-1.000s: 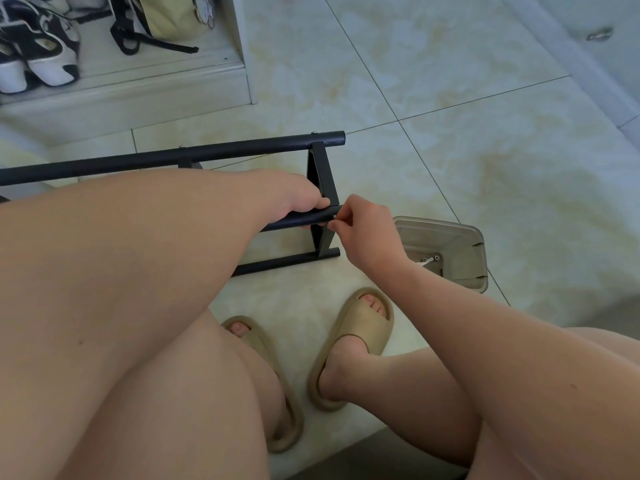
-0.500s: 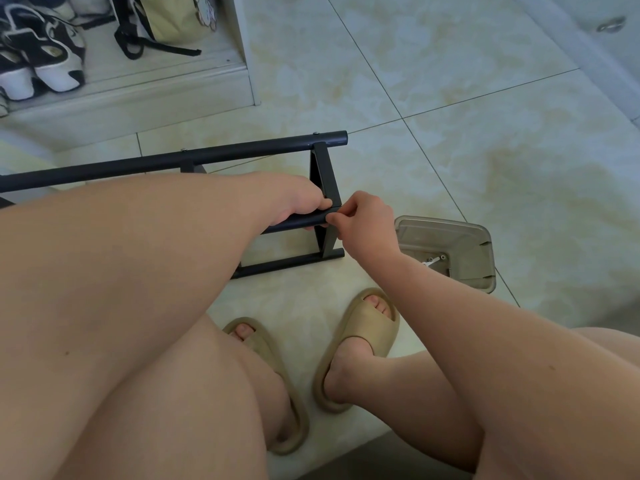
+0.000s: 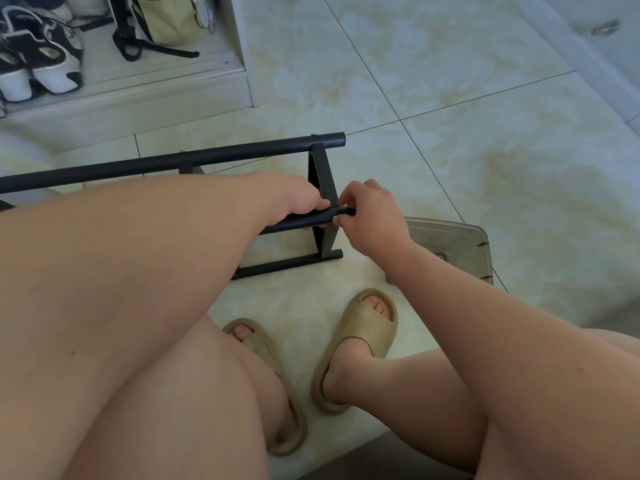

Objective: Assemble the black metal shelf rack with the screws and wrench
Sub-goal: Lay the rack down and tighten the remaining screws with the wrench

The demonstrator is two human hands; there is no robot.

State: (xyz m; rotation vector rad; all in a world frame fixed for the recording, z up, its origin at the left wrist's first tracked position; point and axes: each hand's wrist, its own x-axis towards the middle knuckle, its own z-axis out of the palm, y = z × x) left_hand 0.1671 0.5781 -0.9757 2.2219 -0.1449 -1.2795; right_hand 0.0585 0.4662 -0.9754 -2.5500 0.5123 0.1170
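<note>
On the tiled floor [image 3: 450,109], just ahead of the slippers [image 3: 363,327], the black metal shelf rack [image 3: 173,161] lies with its tubes running left to right. The left hand [image 3: 294,199] wraps the middle tube [image 3: 304,220] near its right end. The right hand [image 3: 372,216] meets that end head-on, fingertips pinching a small dark part [image 3: 347,212], likely a screw, at the upright bracket [image 3: 323,181]. The right hand is nearer the joint. A clear plastic box [image 3: 457,237] sits behind the right wrist, not obstructing.

Left hand [image 3: 294,202] curled round bar [image 3: 304,221], forearm stretched forward. Right hand [image 3: 372,216] just right of it, fingertips pinching bar end.
</note>
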